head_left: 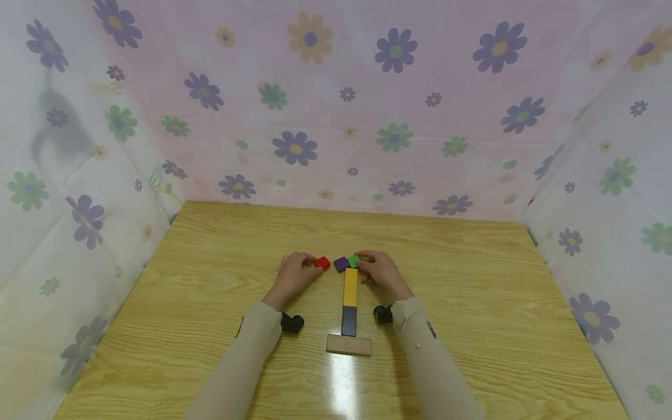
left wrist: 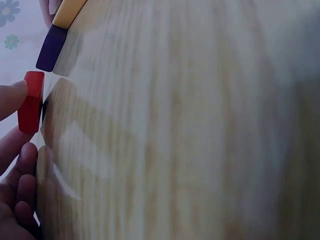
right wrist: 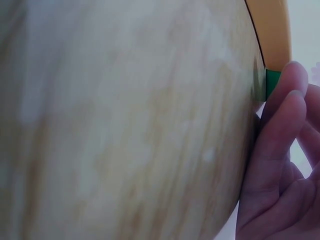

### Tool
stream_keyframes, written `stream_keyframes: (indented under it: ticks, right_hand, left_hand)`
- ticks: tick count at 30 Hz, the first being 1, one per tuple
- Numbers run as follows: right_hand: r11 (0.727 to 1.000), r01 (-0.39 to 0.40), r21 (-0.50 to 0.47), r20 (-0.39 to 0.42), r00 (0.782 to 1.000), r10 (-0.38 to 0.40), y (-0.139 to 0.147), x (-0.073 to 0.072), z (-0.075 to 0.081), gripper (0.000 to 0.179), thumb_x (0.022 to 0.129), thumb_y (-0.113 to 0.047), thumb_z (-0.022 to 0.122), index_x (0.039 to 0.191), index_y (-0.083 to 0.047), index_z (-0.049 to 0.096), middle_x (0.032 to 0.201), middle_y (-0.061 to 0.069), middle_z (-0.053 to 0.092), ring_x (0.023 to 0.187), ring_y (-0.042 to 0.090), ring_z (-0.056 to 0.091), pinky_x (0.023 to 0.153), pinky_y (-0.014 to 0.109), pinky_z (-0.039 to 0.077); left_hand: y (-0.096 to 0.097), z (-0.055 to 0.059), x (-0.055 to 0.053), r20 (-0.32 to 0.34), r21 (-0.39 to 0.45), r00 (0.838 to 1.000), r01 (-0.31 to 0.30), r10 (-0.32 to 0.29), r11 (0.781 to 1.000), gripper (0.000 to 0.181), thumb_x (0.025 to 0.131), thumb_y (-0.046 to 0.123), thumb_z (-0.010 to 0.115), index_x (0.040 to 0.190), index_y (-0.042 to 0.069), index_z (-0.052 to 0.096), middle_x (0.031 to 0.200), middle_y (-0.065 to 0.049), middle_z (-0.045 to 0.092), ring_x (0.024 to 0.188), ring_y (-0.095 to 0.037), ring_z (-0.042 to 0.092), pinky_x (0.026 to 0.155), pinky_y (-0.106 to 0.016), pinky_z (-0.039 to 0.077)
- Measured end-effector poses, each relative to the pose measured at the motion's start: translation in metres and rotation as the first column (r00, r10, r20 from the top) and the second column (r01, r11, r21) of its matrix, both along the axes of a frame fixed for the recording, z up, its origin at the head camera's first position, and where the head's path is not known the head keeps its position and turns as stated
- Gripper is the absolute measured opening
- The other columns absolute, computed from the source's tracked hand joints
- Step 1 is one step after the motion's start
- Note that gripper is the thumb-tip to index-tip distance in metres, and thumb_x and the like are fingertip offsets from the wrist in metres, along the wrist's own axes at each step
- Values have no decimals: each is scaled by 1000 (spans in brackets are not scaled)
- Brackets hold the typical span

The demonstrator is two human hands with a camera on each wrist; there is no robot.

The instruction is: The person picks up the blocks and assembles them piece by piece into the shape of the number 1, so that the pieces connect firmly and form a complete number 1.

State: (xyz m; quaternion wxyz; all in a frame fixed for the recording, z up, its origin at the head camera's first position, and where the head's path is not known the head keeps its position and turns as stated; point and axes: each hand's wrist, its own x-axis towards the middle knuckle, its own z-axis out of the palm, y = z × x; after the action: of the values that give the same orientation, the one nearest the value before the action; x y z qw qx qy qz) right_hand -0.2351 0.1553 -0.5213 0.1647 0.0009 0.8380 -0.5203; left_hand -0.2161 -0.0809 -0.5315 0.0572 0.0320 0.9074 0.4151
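My left hand (head_left: 295,275) pinches a red block (head_left: 322,263) between thumb and fingers; the left wrist view shows the red block (left wrist: 31,102) from its side, a small gap away from the purple block (left wrist: 51,48). On the tabletop, that purple block (head_left: 341,264) lies tilted, touching or nearly touching a green block (head_left: 353,261). My right hand (head_left: 382,273) has its fingertips around the green block, which the fingers mostly cover in the right wrist view. Just below these lies a long yellow block (head_left: 350,287), end to end with a black block (head_left: 349,321).
A plain wooden block (head_left: 349,345) lies crosswise under the black one, forming the foot of the column. The wood-grain table (head_left: 472,303) is bordered by flowered cloth (head_left: 336,116) at the back and both sides. Black wrist devices (head_left: 292,323) sit by both sleeves.
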Motion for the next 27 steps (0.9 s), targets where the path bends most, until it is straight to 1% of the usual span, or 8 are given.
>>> stream_keyframes:
  ticks: [4,8,10,13,18,22,25,27]
  right_hand:
    - [1000,-7,7,-1,1000,7,0,-1,-1,34,89,-20,56,122,-13,55,76,9,60,53,21,57,51,30,47]
    - [1000,1,8,2,1000,-1,0,-1,0,33,88,-21,56,121,-16,56,75,9,60,53,20,56,51,30,46]
    - [1000,8,7,3,1000,-8,0,0,0,32,88,-22,56,120,-16,57,75,9,60,53,20,56,51,30,46]
    - [1000,15,5,6,1000,-15,-1,-1,-1,32,88,-22,57,120,-17,57,75,9,60,53,20,56,51,30,46]
    - [1000,14,5,9,1000,-14,-1,-1,-1,33,88,-22,57,120,-16,57,76,8,60,53,20,56,51,30,46]
    - [1000,10,6,11,1000,-10,-1,-1,0,33,88,-21,56,121,-15,57,77,9,59,53,20,56,51,30,46]
    - [1000,9,6,14,1000,-9,-1,0,0,32,88,-22,56,120,-16,57,76,9,60,53,20,56,52,30,47]
    - [1000,9,3,14,1000,-9,0,0,-1,32,88,-22,56,120,-17,57,78,8,60,54,21,57,52,31,47]
  left_hand:
    - [-1,0,1,5,36,1000,7,-8,999,30,79,37,65,102,18,63,97,6,54,92,-19,37,75,-34,31]
    - [-2,1,3,25,87,1000,15,-17,996,28,79,38,65,101,20,63,97,6,55,91,-18,39,73,-33,34]
    - [-3,1,3,35,99,999,27,-31,995,28,79,38,65,102,22,63,96,5,55,89,-18,41,72,-33,35]
    - [-4,1,4,32,95,998,50,-53,994,29,78,39,66,101,22,64,96,4,54,89,-17,42,73,-34,35]
    - [-5,0,4,16,47,997,72,-73,996,27,76,43,66,97,26,64,93,7,54,93,-17,40,78,-37,30]
    - [-6,0,4,16,30,995,96,-96,995,25,76,43,66,95,27,63,92,9,54,93,-16,40,80,-38,28]
    - [-5,0,4,1,28,994,107,-107,994,24,77,41,66,96,26,63,90,11,56,91,-15,40,80,-37,25]
    - [-4,1,5,-25,21,993,113,-113,993,24,77,40,67,96,25,64,88,12,57,88,-16,40,80,-37,23]
